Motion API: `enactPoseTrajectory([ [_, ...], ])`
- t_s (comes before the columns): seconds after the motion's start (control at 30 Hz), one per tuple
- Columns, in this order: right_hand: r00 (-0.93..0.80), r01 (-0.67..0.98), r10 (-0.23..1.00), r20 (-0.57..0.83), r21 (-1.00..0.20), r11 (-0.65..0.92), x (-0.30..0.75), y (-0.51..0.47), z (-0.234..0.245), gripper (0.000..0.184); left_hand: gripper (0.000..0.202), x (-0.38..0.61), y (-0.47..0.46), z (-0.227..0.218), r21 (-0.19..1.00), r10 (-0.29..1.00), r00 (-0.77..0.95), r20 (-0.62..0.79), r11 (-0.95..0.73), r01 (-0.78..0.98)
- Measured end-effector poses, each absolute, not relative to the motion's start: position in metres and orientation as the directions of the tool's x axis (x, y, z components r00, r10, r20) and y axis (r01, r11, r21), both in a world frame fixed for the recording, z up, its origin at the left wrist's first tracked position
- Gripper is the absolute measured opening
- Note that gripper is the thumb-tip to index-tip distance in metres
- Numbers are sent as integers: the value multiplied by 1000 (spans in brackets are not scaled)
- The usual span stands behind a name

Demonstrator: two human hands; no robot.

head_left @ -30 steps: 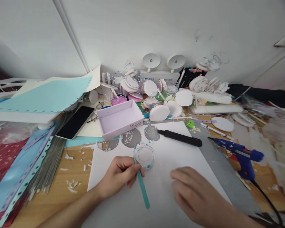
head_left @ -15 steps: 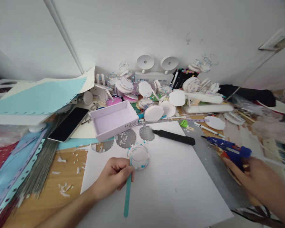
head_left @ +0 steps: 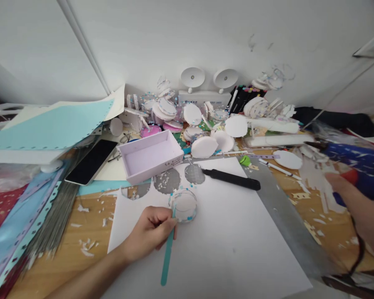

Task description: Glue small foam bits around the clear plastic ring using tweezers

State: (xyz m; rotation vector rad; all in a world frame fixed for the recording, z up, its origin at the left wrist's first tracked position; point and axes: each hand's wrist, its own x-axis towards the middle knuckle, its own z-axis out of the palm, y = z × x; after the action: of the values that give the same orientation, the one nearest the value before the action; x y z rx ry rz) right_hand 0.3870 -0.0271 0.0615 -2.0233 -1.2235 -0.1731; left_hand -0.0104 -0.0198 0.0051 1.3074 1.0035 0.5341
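Note:
My left hand pinches a teal craft stick whose lower end points toward me. At the stick's upper end is a white disc ringed with a clear band and small blue bits. Both lie over a large white sheet with round cut-outs along its far edge. On the right, my right hand is wrapped round a blue hot glue gun, blurred and partly cropped, its dark nozzle pointing left. A black pen-shaped cutter rests across the sheet beyond the disc.
A lilac open box stands behind the sheet, with a phone to its left. Many white discs are heaped along the wall. A grey mat and wooden table with foam scraps show at right.
My right hand has lifted the glue gun up and to the right, baring table and scraps beneath. My left hand has stayed nearly still with the stick. The view has shifted slightly.

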Motion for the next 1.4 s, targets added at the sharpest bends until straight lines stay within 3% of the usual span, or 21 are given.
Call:
enactPoseTrajectory([
  [0.07, 704, 675, 620, 346, -597, -434, 351, -15, 70, 32, 37, -10, -19, 6, 951, 815, 494, -301, 222, 214],
  [0.1, 721, 644, 613, 323, -641, -418, 333, -11, 71, 29, 37, -10, -19, 6, 952, 817, 493, -298, 216, 217],
  [0.2, 551, 672, 767, 329, -720, -174, 287, -4, 57, 18, 39, -9, -20, 6, 953, 818, 499, -286, 191, 233],
  [0.27, 318, 658, 870, 377, -748, 83, 267, -4, 38, 13, 40, -9, -20, 6, 954, 817, 507, -275, 164, 252],
  [0.33, 105, 558, 905, 411, -778, 289, 254, -7, 18, 16, 39, -8, -19, 7, 956, 817, 520, -249, 121, 268],
  [0.4, -11, 488, 913, 409, -795, 362, 247, -12, 1, 24, 36, -7, -19, 7, 960, 814, 539, -215, 77, 268],
  [0.6, -73, 450, 954, 292, -844, 293, 243, -20, -13, 29, 32, -7, -21, 5, 969, 765, 628, -144, -20, 246],
  [1.4, -92, 565, 934, 346, -754, 335, 240, -18, -7, 21, 35, -9, -26, -1, 978, 743, 665, -70, -81, 194],
])
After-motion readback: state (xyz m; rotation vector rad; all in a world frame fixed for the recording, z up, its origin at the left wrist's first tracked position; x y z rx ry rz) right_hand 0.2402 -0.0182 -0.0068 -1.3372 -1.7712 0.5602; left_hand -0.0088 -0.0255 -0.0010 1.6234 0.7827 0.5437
